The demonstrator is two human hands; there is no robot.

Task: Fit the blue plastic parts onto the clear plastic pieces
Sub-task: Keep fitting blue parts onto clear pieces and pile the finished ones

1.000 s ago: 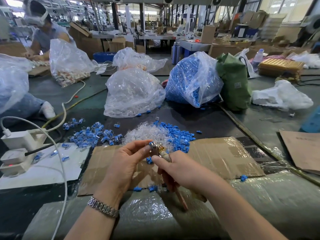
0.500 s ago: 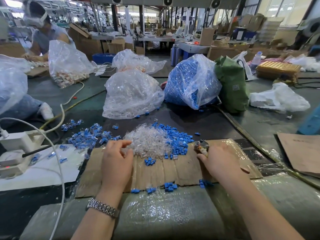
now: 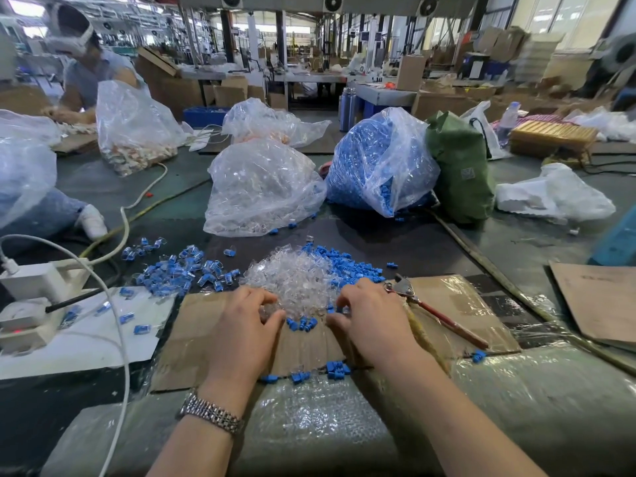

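Clear plastic pieces lie in a loose heap at the far edge of the cardboard sheet, with loose blue plastic parts spilling along the heap's right side and a small cluster of blue parts just in front of it. The left hand has its curled fingers dug into the heap's near left edge, seemingly picking at a clear piece; whether one is actually pinched I cannot tell. The right hand reaches with bent fingertips to the heap's near right edge where blue and clear mix; its hold is likewise hidden.

Pliers with red handles lie just right of that hand. A spread of assembled blue-and-clear pieces sits off to the left, and two big bags, one clear, one blue, stand behind.

The risk, as I judge it, is tangling: the clear pieces cling together, so a lift may drag several and scatter them among the finished ones, or knock blue parts off the cardboard's front edge.
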